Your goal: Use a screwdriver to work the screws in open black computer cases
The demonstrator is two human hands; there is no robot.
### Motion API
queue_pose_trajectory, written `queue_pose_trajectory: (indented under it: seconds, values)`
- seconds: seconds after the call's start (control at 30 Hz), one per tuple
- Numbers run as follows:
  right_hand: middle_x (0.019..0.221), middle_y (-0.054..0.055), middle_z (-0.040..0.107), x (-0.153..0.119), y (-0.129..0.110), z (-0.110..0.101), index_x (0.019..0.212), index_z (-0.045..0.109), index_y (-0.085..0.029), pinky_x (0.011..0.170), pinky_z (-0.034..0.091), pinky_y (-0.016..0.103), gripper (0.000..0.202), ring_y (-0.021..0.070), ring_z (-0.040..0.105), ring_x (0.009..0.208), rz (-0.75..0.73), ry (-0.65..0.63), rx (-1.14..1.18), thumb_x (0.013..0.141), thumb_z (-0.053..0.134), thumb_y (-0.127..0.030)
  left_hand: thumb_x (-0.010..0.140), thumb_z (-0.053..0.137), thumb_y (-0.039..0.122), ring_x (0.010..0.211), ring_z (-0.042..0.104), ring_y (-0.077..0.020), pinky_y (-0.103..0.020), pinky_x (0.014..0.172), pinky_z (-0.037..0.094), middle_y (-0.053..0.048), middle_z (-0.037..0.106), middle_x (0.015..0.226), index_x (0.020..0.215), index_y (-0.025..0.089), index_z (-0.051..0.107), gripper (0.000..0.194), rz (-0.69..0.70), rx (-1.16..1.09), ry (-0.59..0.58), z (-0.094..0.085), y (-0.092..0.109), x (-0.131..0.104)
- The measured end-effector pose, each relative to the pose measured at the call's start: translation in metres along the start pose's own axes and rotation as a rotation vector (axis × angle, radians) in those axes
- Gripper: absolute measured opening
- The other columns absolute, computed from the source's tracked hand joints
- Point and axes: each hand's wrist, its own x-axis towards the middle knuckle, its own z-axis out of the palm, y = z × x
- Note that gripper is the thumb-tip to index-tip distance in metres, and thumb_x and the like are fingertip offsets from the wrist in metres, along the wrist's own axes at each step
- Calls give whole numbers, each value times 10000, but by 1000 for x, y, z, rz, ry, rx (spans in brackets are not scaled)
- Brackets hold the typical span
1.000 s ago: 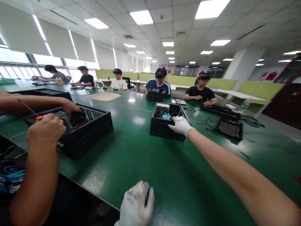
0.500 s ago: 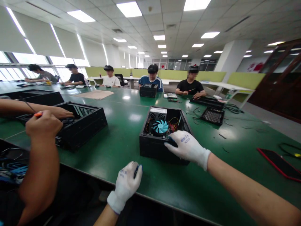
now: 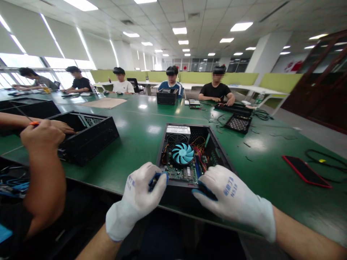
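Note:
An opened black computer case (image 3: 177, 193) lies at the near edge of the green table, its inside facing up. Within it show a light-blue fan (image 3: 183, 154), a green circuit board (image 3: 173, 169), a power supply (image 3: 178, 130) and red and yellow wires (image 3: 200, 150). My right hand (image 3: 221, 189), in a white glove with blue on the fingers, is closed over the case's front wall, thumb outside. My left hand (image 3: 143, 187), gloved alike, has its fingers curled at the front left corner of the case; their tips are partly hidden.
On my left, a co-worker's hand (image 3: 43, 137) holds an orange-handled screwdriver (image 3: 34, 123) beside another black case (image 3: 89, 135). A red-edged black panel (image 3: 306, 171) and a cable (image 3: 314, 155) lie right. Further back are a dark tray (image 3: 238, 123) and several people across the table (image 3: 135, 122).
The computer case has come nearer to me, towards the table edge, with my right hand on its front. My left hand has risen from the table edge to the case's left corner.

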Motion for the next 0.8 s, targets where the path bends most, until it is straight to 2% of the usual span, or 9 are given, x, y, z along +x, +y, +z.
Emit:
queue_pose_trajectory:
  seconds: [0.13, 0.23, 0.33, 0.47, 0.63, 0.8]
  values:
    - [818, 42, 648, -10, -10, -6, 890, 635, -201, 724, 330, 363, 266, 203, 538, 733, -28, 7, 46, 1010, 581, -432, 1024, 521, 358, 693, 577, -166, -325, 636, 374, -4, 581, 772, 781, 216, 564, 284, 158, 150, -229, 2, 22, 15]
    - [858, 41, 663, -16, -14, -10, 920, 637, -207, 736, 348, 362, 210, 207, 556, 766, -33, 8, 89, 992, 614, -403, 1031, 511, 365, 678, 574, -177, -339, 612, 353, -4, 593, 781, 812, 227, 573, 266, 283, 214, -335, 6, 32, 18]
    - [865, 43, 673, -19, -18, -13, 934, 646, -208, 734, 369, 362, 177, 206, 564, 763, -40, 6, 120, 986, 619, -375, 1032, 513, 345, 677, 591, -182, -340, 614, 372, -7, 622, 788, 834, 229, 588, 242, 311, 212, -421, 6, 40, 16]
    - [926, 75, 706, -25, -24, -16, 978, 667, -195, 759, 427, 376, 185, 226, 613, 820, -34, 15, 166, 968, 638, -377, 1038, 502, 320, 721, 620, -192, -347, 642, 404, -11, 648, 815, 849, 235, 585, 224, 297, 172, -455, 3, 46, 9]
    - [1007, 86, 729, -27, -26, -29, 1077, 687, -204, 807, 491, 365, 195, 229, 660, 901, -15, -23, 254, 958, 656, -356, 1042, 482, 335, 689, 584, -195, -357, 607, 363, -3, 624, 814, 856, 249, 556, 218, 277, 186, -434, 5, 46, 0]
    - [922, 58, 731, -2, -3, -42, 1024, 714, -218, 750, 471, 324, 209, 202, 663, 834, -5, -163, 208, 1004, 608, -397, 1027, 496, 319, 682, 589, -196, -362, 605, 357, 0, 608, 809, 816, 250, 511, 222, 256, 164, -425, 7, 46, -1]
